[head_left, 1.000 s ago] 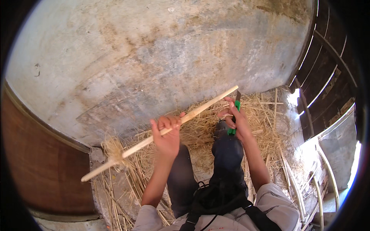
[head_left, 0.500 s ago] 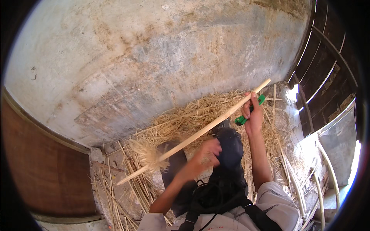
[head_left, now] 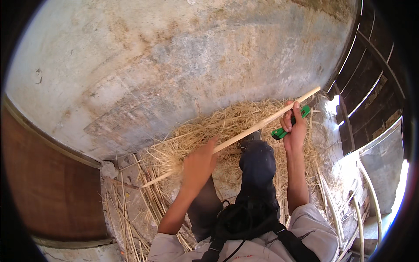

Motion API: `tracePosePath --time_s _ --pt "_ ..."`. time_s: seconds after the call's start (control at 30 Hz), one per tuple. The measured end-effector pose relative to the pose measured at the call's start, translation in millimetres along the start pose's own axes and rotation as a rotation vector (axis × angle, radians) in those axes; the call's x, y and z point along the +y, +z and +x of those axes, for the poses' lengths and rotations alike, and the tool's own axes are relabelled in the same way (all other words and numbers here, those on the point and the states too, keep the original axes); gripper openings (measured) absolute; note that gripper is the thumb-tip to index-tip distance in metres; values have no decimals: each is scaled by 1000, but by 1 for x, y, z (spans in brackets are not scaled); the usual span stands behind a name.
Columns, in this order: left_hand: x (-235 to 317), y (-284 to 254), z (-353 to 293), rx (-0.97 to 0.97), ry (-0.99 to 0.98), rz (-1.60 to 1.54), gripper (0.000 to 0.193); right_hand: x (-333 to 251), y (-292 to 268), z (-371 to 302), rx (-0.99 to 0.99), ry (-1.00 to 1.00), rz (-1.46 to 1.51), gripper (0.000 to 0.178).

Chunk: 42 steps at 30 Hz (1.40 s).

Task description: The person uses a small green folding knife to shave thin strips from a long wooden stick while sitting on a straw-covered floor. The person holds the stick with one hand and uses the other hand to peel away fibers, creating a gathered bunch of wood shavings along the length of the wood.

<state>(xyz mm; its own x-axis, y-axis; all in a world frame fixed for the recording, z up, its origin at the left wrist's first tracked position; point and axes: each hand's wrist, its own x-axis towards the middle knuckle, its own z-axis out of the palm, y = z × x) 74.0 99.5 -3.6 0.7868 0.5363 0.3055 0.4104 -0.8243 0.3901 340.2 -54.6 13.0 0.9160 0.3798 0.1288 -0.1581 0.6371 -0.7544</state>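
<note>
A long pale whittled stick (head_left: 257,125) slants across my lap, its upper end toward the wall at the right. My right hand (head_left: 297,129) pinches it near that end between thumb and fingers. Tucked into the same palm is a green box cutter (head_left: 305,112); I cannot make out its blade. My left hand (head_left: 200,164) wraps around the lower part of the stick, slightly blurred, and hides that stretch. Just beyond this hand, curled shavings (head_left: 173,160) fluff out around the stick, whose thin tip shows at the lower left.
Loose shavings (head_left: 209,124) are heaped along the foot of a stained plaster wall (head_left: 209,56). Thin split strips (head_left: 150,196) lie on the floor at left, near a brown panel (head_left: 52,183). Bent poles (head_left: 371,192) stand at right, below dark slatted boards (head_left: 371,65).
My left hand has moved left and onto the stick, beside the shavings. The right hand, with the stick and box cutter, has shifted slightly right.
</note>
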Motion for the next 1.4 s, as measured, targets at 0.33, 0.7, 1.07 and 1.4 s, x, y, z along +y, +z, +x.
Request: tracePosePath --time_s 0.33,0.7,1.07,1.4 --pt "-27 -36 -16 13 -2 155 20 -15 4 -6 -1 -32 30 35" --pt "-35 -75 -22 -76 -12 -16 29 -35 -7 16 0 -98 84 35" --pt "-35 -83 -26 -281 -53 -284 32 -50 -6 25 31 -105 102 38" --pt "-48 -85 -26 -287 -59 -247 28 -71 -31 49 39 -188 209 35"
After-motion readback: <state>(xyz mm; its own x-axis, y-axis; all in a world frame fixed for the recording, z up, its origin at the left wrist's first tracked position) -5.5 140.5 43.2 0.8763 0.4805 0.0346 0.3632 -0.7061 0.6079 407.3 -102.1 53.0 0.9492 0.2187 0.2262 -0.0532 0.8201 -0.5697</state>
